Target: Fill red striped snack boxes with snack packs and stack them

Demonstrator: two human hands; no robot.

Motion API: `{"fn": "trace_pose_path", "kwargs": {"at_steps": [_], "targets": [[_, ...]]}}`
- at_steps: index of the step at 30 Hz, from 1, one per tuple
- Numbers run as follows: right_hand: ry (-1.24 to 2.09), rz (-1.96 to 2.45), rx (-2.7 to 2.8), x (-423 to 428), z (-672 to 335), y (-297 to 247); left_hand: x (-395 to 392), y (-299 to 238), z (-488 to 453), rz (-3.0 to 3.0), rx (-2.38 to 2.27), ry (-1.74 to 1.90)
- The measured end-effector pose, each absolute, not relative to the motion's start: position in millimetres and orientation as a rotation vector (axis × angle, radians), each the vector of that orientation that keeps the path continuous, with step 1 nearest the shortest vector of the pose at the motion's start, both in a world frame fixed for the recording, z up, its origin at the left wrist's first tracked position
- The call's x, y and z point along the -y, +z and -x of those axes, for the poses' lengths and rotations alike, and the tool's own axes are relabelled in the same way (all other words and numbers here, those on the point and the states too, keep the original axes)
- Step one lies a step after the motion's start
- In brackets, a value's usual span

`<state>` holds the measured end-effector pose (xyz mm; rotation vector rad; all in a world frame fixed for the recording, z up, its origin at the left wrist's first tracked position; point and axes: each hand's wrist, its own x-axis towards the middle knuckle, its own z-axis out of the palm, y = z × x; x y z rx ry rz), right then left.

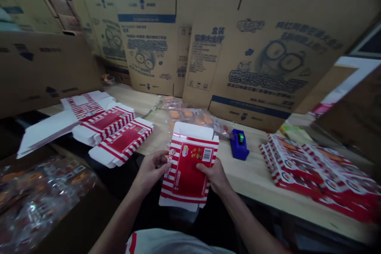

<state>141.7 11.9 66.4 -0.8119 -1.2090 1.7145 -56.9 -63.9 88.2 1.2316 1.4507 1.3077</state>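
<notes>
A red and white striped carton (190,174) with open white end flaps is held upright in front of me, its barcode side facing me. My right hand (212,172) grips its right edge, thumb flat on the red panel and fingers hidden behind. At the left edge, my left hand (154,168) has its thumb and fingers closed on the striped side. Behind the carton, clear packets of orange pieces (190,114) lie on the wooden table (250,174). A blue tape dispenser (239,145) with green tape stands just right of them.
Unfilled striped cartons (122,141) and white-flapped flat ones (49,129) are stacked at left. Below them, a cardboard box holds several clear packets (44,194). Rows of red cartons (315,170) lie at right. Large cardboard boxes (253,55) wall off the back.
</notes>
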Motion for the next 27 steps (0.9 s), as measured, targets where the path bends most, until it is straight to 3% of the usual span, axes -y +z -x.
{"fn": "trace_pose_path", "kwargs": {"at_steps": [9, 17, 24, 27], "targets": [[1.472, 0.991, 1.074, 8.4, -175.1, 53.3, 61.0, 74.3, -29.5, -1.161, -1.158, 1.41], [2.086, 0.804, 0.9, 16.8, -205.3, 64.8, 64.2, 66.8, -1.6, -0.747, -1.113, 1.288], [1.637, 1.008, 1.102, 19.2, -176.8, 53.2, 75.8, 56.3, -29.8, -0.778, -1.015, 1.334], [1.708, 0.934, 1.178, 20.9, -186.8, 55.7, 76.0, 48.8, -24.1, -0.656, -1.021, 1.29]]}}
